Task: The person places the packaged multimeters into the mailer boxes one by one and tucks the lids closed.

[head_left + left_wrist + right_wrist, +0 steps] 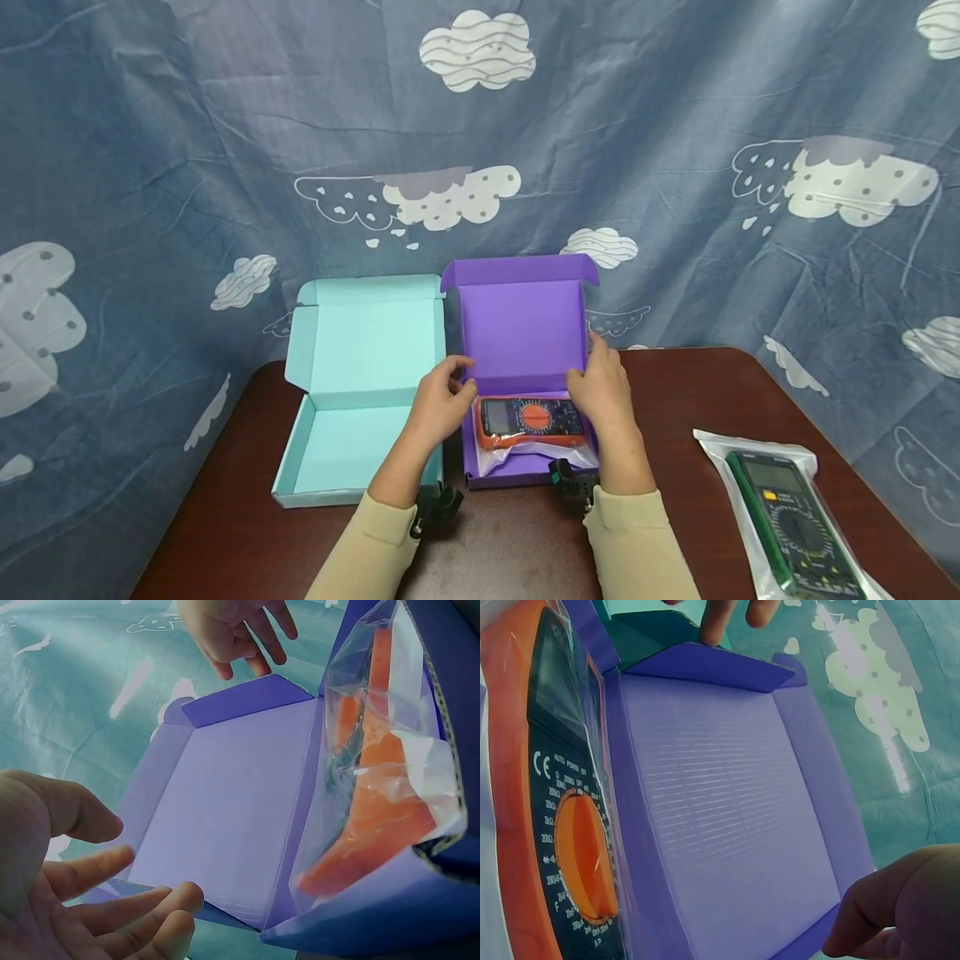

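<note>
A purple cardboard box [522, 333] stands with its lid raised. In its base lies an orange-rimmed multimeter [534, 419] in a clear plastic bag, dial facing up. My left hand [442, 400] is beside the left side of the raised lid, its fingers loosely bent with nothing between them; the left wrist view shows those fingers [161, 900] spread near the side flap. On the other side, my right hand [602, 383] has its fingers extended along the lid's right edge. In the right wrist view its fingertips are right at the purple side flap [806, 941].
An open mint-green box [352, 450] stands immediately left of the purple one. On the right of the brown table [675, 392] lies a green multimeter [798, 525] in a plastic bag. A blue cloud-patterned curtain [637, 108] hangs close behind the boxes.
</note>
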Demonstrator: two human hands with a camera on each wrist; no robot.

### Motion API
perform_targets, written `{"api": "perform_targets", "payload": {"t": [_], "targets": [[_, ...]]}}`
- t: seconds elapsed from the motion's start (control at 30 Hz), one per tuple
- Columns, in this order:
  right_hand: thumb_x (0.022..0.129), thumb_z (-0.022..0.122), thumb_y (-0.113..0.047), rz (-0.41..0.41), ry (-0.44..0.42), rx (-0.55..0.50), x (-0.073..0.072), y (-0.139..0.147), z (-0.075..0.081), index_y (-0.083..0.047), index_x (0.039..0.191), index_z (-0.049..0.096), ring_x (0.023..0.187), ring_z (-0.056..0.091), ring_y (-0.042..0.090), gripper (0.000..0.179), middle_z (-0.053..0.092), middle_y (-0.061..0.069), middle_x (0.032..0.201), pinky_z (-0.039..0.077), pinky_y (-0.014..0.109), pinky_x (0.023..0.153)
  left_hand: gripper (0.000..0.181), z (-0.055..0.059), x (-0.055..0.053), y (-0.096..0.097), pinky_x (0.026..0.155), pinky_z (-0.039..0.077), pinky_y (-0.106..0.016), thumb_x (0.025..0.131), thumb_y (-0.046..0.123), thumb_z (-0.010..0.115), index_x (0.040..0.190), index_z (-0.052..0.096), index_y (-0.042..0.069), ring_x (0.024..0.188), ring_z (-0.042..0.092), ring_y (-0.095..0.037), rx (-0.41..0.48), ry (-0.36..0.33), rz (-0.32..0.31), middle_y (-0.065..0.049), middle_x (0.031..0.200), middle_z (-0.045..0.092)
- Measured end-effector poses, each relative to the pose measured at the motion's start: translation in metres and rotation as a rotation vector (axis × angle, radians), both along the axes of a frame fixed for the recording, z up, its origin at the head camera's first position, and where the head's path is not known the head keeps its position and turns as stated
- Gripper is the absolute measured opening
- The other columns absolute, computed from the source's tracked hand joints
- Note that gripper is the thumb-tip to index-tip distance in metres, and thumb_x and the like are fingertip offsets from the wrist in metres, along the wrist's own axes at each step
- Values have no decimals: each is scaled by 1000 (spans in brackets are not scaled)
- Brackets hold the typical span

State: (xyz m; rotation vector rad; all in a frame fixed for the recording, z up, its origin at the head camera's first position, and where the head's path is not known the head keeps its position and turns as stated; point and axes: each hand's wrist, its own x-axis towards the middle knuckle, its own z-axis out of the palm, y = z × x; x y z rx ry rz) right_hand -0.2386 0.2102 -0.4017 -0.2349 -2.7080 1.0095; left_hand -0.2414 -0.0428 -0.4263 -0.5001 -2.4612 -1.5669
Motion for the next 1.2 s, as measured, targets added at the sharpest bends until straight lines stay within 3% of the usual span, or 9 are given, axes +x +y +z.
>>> {"api": "perform_targets", "payload": {"t": [0.2, 0.3, 0.5, 0.6, 0.7, 0.93, 1.2], "targets": [[94, 50, -11, -3, -41, 13, 1, 4, 3, 3, 158, 26, 125, 48, 55, 70, 45, 34, 141, 38, 65, 104, 50, 3, -1, 0, 65, 52, -34, 93, 4, 61, 142, 52, -3, 79, 59, -19, 10, -18, -1, -23, 124, 64], [94, 50, -11, -2, -67, 25, 3, 7, 6, 2, 158, 27, 122, 52, 54, 70, 49, 32, 140, 40, 65, 101, 57, 4, 0, 1, 64, 52, -34, 93, 5, 61, 148, 46, -2, 78, 59, -19, -5, -45, 3, -21, 120, 64], [95, 47, -12, 49, -134, 49, 10, 17, 10, 0, 159, 25, 96, 58, 41, 69, 61, 24, 109, 46, 60, 87, 63, 3, 0, -1, 62, 51, -32, 92, 7, 61, 152, 43, -1, 71, 58, -15, -53, -56, 16, -13, 107, 66], [98, 42, -13, 80, -161, 62, 14, 24, 12, -1, 159, 26, 92, 57, 39, 65, 61, 25, 113, 47, 58, 84, 63, 4, 1, -3, 64, 52, -32, 92, 6, 61, 152, 45, -1, 71, 59, -14, -80, -42, 8, -9, 102, 67], [100, 41, -13, 111, -154, 43, 17, 30, 14, -2, 159, 31, 94, 55, 39, 60, 60, 26, 117, 46, 55, 82, 61, 5, 1, -6, 65, 52, -33, 91, 6, 60, 151, 48, 1, 72, 59, -13, -84, -36, 4, -8, 100, 68], [99, 46, -9, 130, -54, -19, 20, 41, 19, 6, 147, 49, 128, 50, 49, 51, 51, 33, 142, 42, 63, 101, 43, 8, 2, -15, 65, 53, -34, 96, 6, 57, 138, 62, 0, 75, 61, -18, -44, -33, 22, -13, 108, 68], [102, 45, -9, 95, -22, -143, 21, 45, 24, 12, 142, 52, 123, 53, 42, 46, 56, 32, 137, 44, 55, 99, 32, 14, 2, -17, 61, 54, -33, 104, 5, 47, 128, 66, -6, 75, 68, -31, 81, -107, 19, -24, 110, 70]]}}
